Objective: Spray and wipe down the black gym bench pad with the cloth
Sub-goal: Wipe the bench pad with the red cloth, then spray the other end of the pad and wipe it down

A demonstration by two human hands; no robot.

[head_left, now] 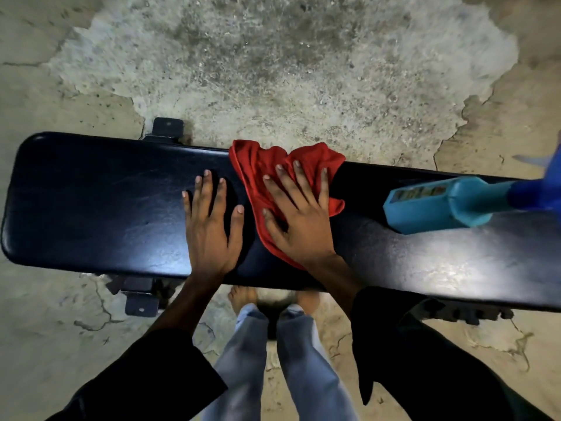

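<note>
Where the pad (91,202) ran toward the frame's right edge, we lost its far end, and the bottle (437,205) lying on its side there was cut off too: its blue spray head was blurred, and the label was too smeared to read. Our legs and sleeves hid part of the floor (273,71) below the pad's near edge, and we saw only bits of the metal feet (142,302) poking out from under it. At the pad's middle, our left hand (212,226) lay flat on the bare vinyl, fingers spread, holding nothing. Just beside it, our right hand (300,220) pressed down on the cloth (258,165), palm flat and fingers splayed wide, not gripping. The red cloth lay crumpled across the pad, its far corner spilling over the far edge.
</note>
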